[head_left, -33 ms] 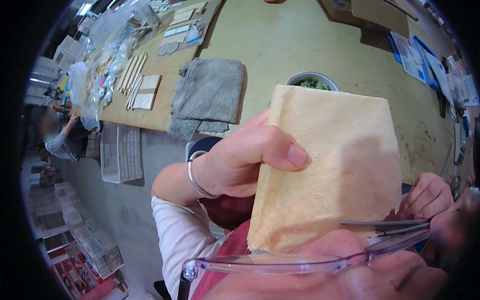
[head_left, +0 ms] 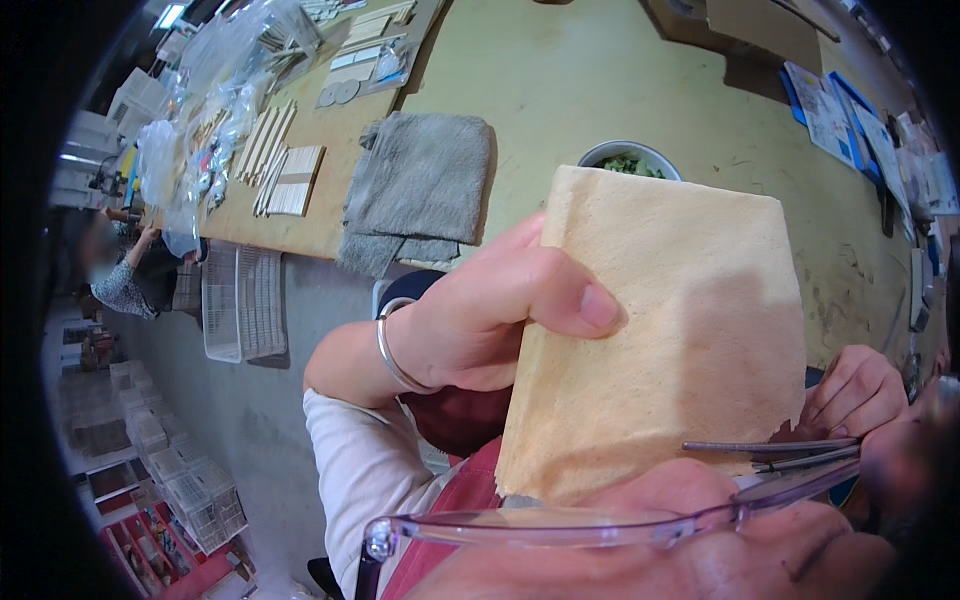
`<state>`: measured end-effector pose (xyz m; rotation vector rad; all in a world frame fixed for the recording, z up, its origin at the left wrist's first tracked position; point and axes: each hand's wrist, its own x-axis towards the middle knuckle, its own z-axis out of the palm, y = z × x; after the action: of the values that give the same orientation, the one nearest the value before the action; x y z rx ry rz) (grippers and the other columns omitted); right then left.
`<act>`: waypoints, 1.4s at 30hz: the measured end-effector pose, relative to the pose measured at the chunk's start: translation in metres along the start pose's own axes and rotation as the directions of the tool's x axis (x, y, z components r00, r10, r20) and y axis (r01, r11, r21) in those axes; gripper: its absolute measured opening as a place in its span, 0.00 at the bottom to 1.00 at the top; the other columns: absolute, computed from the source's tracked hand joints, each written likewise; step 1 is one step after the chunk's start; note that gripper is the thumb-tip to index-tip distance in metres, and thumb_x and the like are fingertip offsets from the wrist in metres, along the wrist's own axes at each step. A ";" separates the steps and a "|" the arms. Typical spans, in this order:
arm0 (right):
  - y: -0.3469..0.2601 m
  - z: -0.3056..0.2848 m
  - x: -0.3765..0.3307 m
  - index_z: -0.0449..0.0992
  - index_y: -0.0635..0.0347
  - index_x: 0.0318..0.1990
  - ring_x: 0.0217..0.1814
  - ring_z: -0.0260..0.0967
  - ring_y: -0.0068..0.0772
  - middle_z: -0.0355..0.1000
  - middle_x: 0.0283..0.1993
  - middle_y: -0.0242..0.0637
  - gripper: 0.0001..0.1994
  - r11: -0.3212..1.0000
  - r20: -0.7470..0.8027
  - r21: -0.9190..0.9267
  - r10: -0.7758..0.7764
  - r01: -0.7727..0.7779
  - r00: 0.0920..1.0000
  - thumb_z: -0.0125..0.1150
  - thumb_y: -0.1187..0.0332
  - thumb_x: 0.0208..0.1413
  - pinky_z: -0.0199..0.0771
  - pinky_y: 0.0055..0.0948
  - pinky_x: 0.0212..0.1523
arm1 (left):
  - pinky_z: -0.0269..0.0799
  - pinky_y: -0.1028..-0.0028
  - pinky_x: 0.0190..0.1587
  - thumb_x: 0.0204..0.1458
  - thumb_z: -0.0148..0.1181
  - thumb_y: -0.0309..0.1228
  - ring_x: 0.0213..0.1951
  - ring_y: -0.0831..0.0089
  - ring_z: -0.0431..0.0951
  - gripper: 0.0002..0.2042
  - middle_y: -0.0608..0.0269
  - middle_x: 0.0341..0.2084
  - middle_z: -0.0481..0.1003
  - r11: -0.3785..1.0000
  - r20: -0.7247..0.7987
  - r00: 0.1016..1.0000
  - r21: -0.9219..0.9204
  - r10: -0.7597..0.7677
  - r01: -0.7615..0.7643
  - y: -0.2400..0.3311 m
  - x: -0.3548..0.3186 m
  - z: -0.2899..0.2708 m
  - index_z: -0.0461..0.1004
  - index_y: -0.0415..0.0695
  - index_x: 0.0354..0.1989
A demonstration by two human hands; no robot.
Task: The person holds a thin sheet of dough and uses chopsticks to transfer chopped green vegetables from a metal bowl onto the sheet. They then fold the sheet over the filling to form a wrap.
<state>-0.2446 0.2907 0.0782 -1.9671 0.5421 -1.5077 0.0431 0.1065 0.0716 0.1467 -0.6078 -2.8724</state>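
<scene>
My left hand, a silver bangle at its wrist, grips a large tan folded flatbread. Its thumb presses flat on the near side; the other fingers are hidden behind. The bread stands upright close to me, with a ragged lower right edge. At the right, my right hand has its fingers curled around a pair of dark, thin chopsticks. Their tips lie across the lower part of the bread in this view; whether they touch it I cannot tell. Beyond the bread's top edge, a metal bowl of chopped greens is partly covered.
A folded grey towel lies at the table's edge. Bundled wooden sticks and plastic bags sit on the board at left. Below stands a white plastic crate. A cardboard box is far right. Another person is at far left.
The view has shifted very slightly. Both hands, the flatbread and the chopsticks keep nearly the same places.
</scene>
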 end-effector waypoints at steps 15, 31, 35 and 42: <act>0.048 0.026 -0.019 0.72 0.62 0.37 0.19 0.59 0.22 0.64 0.27 0.35 0.15 0.989 -0.633 -0.122 -0.009 -0.089 0.774 0.48 0.57 0.66 0.60 0.20 0.17 | 0.79 0.65 0.47 0.51 0.52 0.30 0.42 0.63 0.81 0.19 0.51 0.42 0.77 0.948 -0.383 0.905 0.314 0.185 -0.061 0.036 0.042 -0.056 0.68 0.31 0.49; 0.109 0.044 -0.013 0.78 0.65 0.32 0.22 0.63 0.15 0.68 0.22 0.29 0.14 0.694 -0.760 -0.077 0.423 -0.716 0.493 0.56 0.63 0.63 0.64 0.18 0.23 | 0.76 0.63 0.51 0.66 0.41 0.43 0.49 0.61 0.78 0.22 0.51 0.50 0.74 0.923 -0.628 0.757 0.374 0.181 0.090 0.048 0.076 -0.153 0.64 0.37 0.57; 0.109 0.053 -0.009 0.77 0.67 0.32 0.22 0.62 0.15 0.67 0.22 0.29 0.14 0.758 -0.792 0.010 0.404 -0.652 0.458 0.56 0.64 0.63 0.63 0.18 0.23 | 0.75 0.63 0.53 0.66 0.40 0.43 0.51 0.60 0.77 0.23 0.50 0.52 0.72 0.937 -0.556 0.804 0.351 0.210 -0.003 0.050 0.072 -0.161 0.63 0.36 0.58; 0.106 0.058 -0.012 0.77 0.68 0.34 0.20 0.64 0.19 0.69 0.21 0.32 0.17 0.817 -0.894 -0.080 0.194 -0.571 0.403 0.54 0.60 0.64 0.63 0.19 0.21 | 0.73 0.62 0.54 0.66 0.39 0.42 0.51 0.61 0.76 0.22 0.52 0.51 0.73 0.947 -0.555 0.813 0.320 0.176 0.013 0.048 0.073 -0.162 0.63 0.36 0.58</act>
<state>-0.1887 0.2317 -0.0116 -0.9653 1.7254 -2.0849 0.0027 -0.0157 -0.0601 0.9758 -0.8894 -2.4198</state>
